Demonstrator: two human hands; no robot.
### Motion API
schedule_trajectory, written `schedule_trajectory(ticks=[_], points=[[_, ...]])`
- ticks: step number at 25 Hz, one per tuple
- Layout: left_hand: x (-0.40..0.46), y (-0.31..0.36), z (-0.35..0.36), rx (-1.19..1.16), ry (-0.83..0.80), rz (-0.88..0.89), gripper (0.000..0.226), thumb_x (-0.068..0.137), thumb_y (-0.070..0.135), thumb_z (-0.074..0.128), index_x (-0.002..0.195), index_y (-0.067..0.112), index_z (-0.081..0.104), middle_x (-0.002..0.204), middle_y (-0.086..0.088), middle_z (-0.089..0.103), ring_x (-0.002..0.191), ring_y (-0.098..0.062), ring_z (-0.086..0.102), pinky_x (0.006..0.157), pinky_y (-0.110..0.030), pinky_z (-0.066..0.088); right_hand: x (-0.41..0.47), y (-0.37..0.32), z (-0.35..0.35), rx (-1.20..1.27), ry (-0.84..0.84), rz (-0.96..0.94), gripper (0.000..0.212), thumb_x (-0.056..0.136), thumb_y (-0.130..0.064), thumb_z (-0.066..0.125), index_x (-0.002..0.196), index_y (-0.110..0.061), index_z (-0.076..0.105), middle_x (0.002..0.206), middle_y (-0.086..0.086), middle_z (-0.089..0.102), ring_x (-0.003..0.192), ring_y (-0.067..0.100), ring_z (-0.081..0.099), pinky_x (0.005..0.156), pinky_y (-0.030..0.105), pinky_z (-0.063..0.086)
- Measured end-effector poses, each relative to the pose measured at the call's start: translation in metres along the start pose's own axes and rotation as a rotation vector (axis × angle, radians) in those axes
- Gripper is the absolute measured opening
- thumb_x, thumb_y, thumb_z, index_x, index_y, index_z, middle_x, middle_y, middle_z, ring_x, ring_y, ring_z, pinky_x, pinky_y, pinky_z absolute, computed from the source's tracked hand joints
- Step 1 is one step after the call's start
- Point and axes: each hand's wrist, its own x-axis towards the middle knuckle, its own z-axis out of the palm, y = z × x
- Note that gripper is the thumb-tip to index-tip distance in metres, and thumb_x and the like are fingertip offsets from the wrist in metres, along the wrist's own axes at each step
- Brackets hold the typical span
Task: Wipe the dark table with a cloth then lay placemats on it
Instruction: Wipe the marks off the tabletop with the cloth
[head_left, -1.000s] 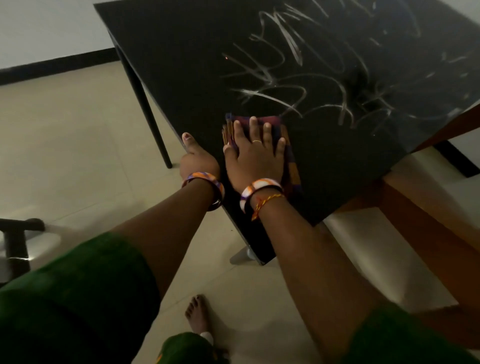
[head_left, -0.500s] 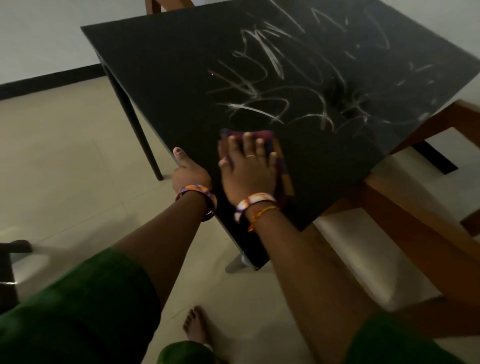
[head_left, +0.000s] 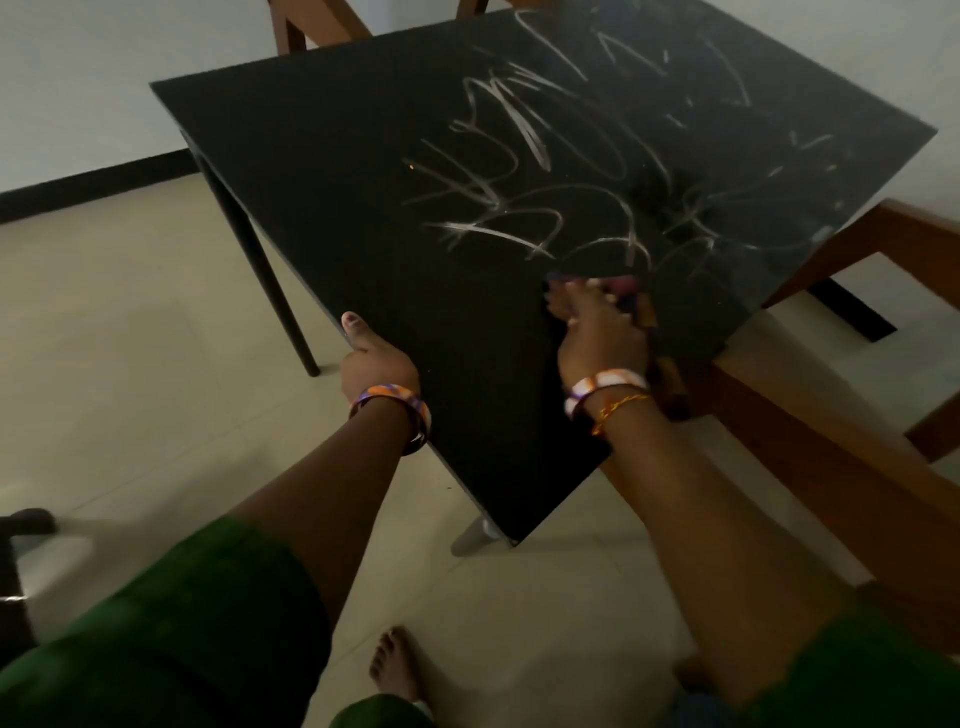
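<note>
Right hand (head_left: 602, 338) flat on cloth (head_left: 631, 291), left hand (head_left: 376, 364) at table (head_left: 363, 208) edge

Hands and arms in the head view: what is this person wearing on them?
Both arms come out of dark green sleeves. The left hand has an orange and purple bangle. The right hand has a white and orange bangle plus a thin orange thread.

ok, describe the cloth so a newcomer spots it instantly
Start at the dark table with pale streaks. Near its right edge, the right hand presses the cloth. It is the only soft, purple-and-orange thing on the top.
</note>
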Motion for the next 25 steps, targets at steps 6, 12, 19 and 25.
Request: schedule_trajectory(ticks=[6,12,19,25], points=[[-0.001,-0.002,-0.002,-0.019,-0.032,0.007,0.054,0.096,0.054,0.016,0.086,0.009,0.045,0.073,-0.005,0.047,0.069,-0.017,0.047,0.068,-0.033,0.036,-0.016,-0.056,-0.012,1.052,-0.209,0.019,0.037,0.094,-0.001,0.047,0.129,-0.011,0.054,0.126,0.01,0.059,0.113,0.02,0.054,0.1,0.034,0.041],[-0.005,0.0,-0.003,-0.003,-0.021,-0.003,0.055,0.096,0.055,0.016,0.065,0.015,0.037,0.068,-0.003,0.043,0.059,-0.012,0.04,0.051,-0.025,0.03,0.012,0.005,-0.036,1.0,-0.271,0.346,0.039,0.096,-0.008,0.048,0.135,-0.006,0.047,0.109,0.01,0.062,0.098,0.022,0.06,0.088,0.031,0.048],[-0.004,0.001,-0.003,-0.001,-0.014,-0.031,0.058,0.096,0.056,0.017,0.071,0.01,0.043,0.068,-0.003,0.044,0.06,-0.011,0.041,0.053,-0.025,0.031,-0.016,-0.006,-0.009,-0.201,-0.237,-0.231,0.067,0.094,-0.056,0.036,0.151,-0.028,0.013,0.159,0.008,0.006,0.145,0.035,0.005,0.116,0.049,0.005],[-0.005,0.002,-0.001,-0.003,0.012,-0.019,0.066,0.095,0.056,0.016,0.107,0.005,0.055,0.07,-0.004,0.044,0.061,-0.012,0.041,0.061,-0.029,0.033,0.013,-0.028,0.031,-0.33,-0.2,-0.358,0.06,0.098,-0.051,0.025,0.15,-0.034,0.0,0.159,-0.003,-0.007,0.146,0.028,-0.01,0.107,0.063,-0.014]])
